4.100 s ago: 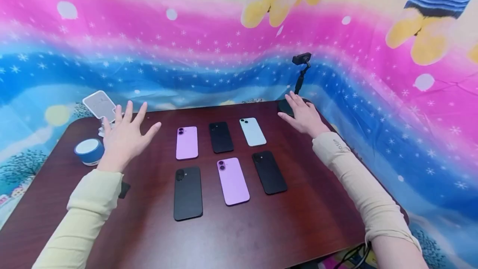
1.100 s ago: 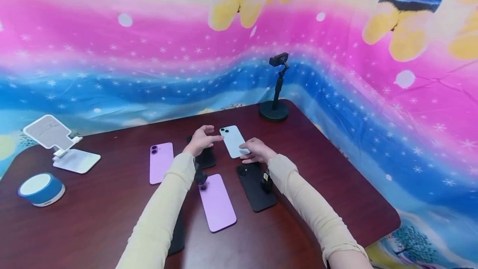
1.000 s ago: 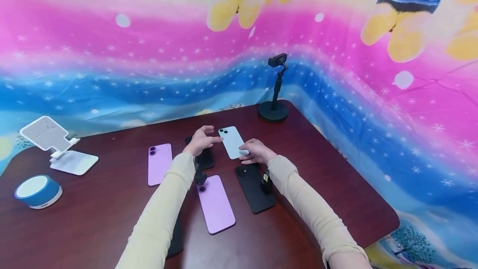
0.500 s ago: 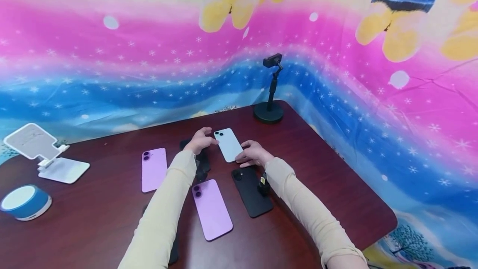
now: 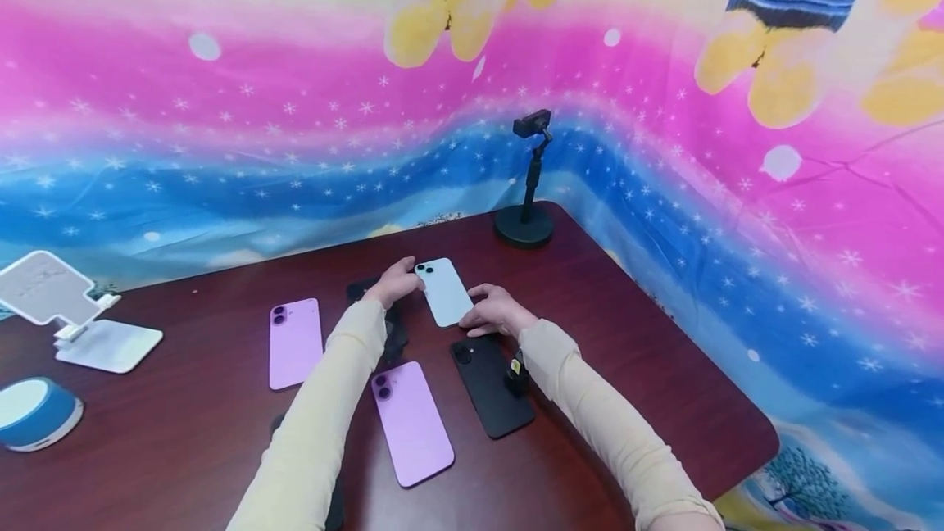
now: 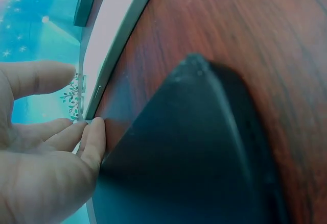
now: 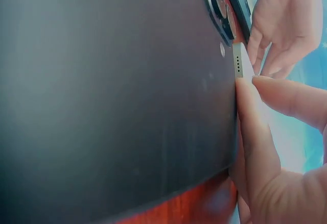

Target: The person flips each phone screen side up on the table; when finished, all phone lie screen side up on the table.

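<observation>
A pale white smartphone lies back up on the dark wood table, its two camera lenses at the far left corner. Beside that corner is my left hand; its bent fingers reach down at the phone's end, and the thumb stands close over the edge in the left wrist view. My right hand pinches the near right corner between thumb and finger, by the speaker holes in the right wrist view. Under my left wrist a black phone is partly hidden. Another black phone lies below my right hand.
Two lilac phones, a near one and a left one, lie on the table. My left sleeve half covers a dark phone. A black camera stand, white phone stand and blue round device stand around.
Both hands, spread wide over the table at first, have come to the white phone. Lately the right fingers have slid down to its near corner. The view has turned right.
</observation>
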The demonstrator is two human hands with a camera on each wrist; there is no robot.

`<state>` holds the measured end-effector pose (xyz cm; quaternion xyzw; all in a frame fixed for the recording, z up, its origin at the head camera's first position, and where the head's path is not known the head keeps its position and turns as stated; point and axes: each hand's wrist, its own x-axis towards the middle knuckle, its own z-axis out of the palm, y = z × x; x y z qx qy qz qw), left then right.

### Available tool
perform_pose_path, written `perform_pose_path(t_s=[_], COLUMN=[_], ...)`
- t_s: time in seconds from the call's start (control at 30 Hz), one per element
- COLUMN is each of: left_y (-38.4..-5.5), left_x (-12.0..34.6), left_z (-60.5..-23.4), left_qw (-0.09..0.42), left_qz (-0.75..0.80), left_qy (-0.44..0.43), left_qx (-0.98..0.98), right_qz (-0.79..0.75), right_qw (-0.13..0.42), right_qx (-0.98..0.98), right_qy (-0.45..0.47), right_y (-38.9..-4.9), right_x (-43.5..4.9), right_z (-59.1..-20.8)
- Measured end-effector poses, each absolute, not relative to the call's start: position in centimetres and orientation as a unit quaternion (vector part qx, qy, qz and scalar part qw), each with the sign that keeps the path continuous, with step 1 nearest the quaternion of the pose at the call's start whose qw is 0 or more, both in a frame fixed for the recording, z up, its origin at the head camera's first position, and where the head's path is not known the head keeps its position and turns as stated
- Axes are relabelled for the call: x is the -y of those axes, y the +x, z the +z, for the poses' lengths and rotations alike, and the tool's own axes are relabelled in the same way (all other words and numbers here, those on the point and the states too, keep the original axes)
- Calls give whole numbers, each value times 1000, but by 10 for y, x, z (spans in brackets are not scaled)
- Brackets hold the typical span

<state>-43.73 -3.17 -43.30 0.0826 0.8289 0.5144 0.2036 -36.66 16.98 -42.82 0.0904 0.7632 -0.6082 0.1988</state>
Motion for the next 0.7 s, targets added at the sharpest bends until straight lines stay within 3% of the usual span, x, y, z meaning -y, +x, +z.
perform_pose_path(t_s=[0.7], left_y=[-438], left_x=[21], left_z=[-427], left_qw=[199], left_qz=[510], left_qy=[71], left_qx=[-834], right_qz=[-603], right_qw=[186], right_qx=[-771], right_qy=[88], right_y=[-366], right_x=[-168], right_z=[-426])
